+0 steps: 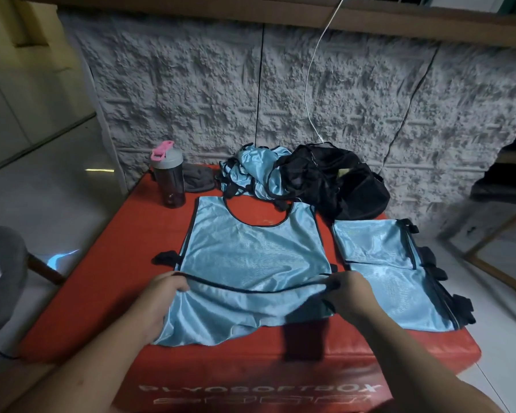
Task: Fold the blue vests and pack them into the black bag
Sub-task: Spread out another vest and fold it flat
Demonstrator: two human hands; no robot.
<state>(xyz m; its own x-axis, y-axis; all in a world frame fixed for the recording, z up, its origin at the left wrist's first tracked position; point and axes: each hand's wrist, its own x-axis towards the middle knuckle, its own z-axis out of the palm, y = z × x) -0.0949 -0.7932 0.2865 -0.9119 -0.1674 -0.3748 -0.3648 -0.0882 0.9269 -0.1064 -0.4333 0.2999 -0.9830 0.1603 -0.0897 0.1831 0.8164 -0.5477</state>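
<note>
A rough grey textured wall filled the upper frame; pale glossy floor lay at left, dimly lit

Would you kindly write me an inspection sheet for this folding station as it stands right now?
Surface: red soft box, printed lettering on its near face.
Job's things: blue vest spread flat, near edge lifted; folded vests stacked to its right; unfolded heap at the back; black bag beside the heap.
Clutter: shaker bottle with pink lid; grey cloth behind it.
Hands: left hand and right hand each grip the vest's black-trimmed edge.
Cables: white cable hanging down the wall towards the bag.
Surroundings: textured grey wall; pale tiled floor.
</note>
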